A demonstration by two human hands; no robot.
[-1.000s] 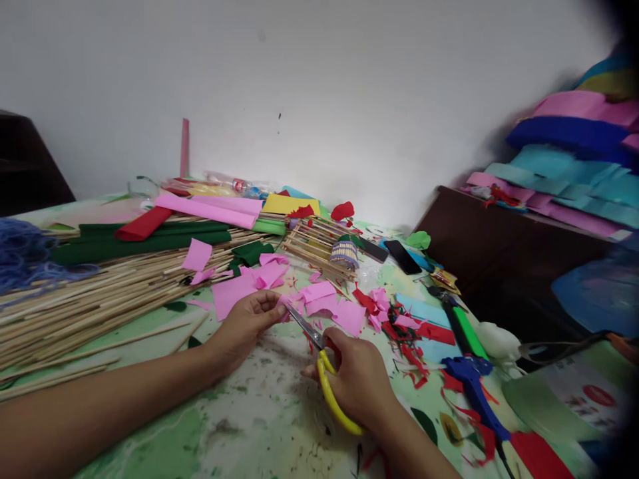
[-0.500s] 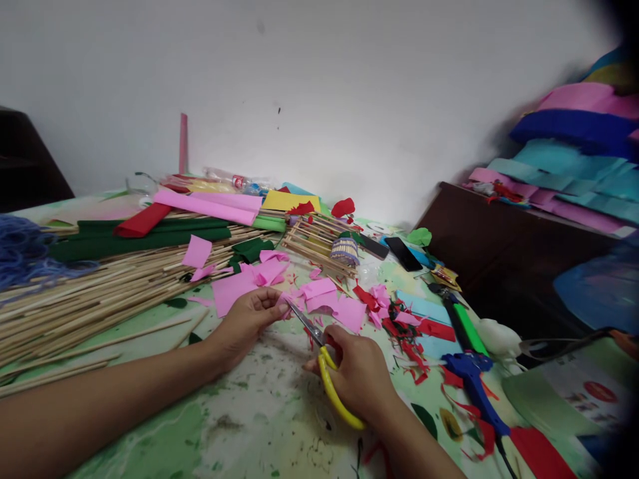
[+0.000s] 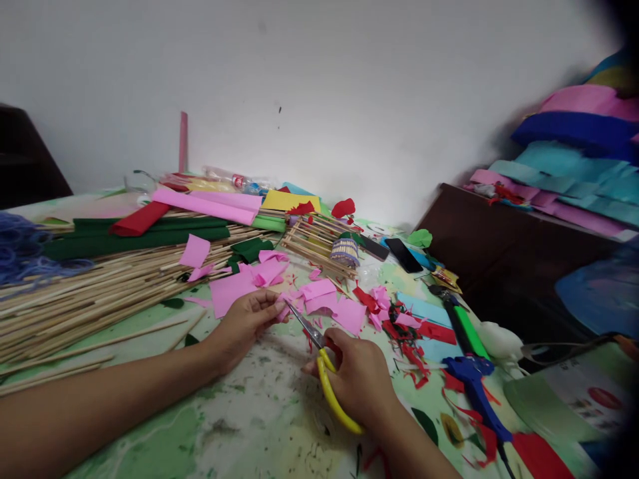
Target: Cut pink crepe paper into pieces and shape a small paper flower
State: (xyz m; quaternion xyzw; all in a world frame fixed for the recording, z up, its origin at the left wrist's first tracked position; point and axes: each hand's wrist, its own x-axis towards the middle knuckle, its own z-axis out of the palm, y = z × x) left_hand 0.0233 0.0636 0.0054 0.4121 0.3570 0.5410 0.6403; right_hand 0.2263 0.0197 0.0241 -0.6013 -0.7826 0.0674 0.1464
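My left hand (image 3: 244, 322) pinches a small pink paper piece (image 3: 284, 309) just above the table. My right hand (image 3: 362, 379) grips yellow-handled scissors (image 3: 319, 362), whose blades point up and left with their tips at that pink piece. Both hands rest low over the stained green tabletop (image 3: 259, 426). Pink paper scraps (image 3: 319, 296) lie just behind the scissors, and a larger pink sheet (image 3: 229, 293) lies behind my left hand.
A heap of bamboo sticks (image 3: 84, 299) covers the left. Rolled crepe paper (image 3: 144, 233) lies at the back. Red scraps (image 3: 409, 339), a blue glue gun (image 3: 474, 382), a green tool (image 3: 466, 329) and a phone (image 3: 403, 256) sit to the right. Stacked coloured paper (image 3: 574, 166) tops a dark cabinet.
Both hands stay almost in place; the scissor blades have shifted slightly at the pink piece. The view has drifted a little.
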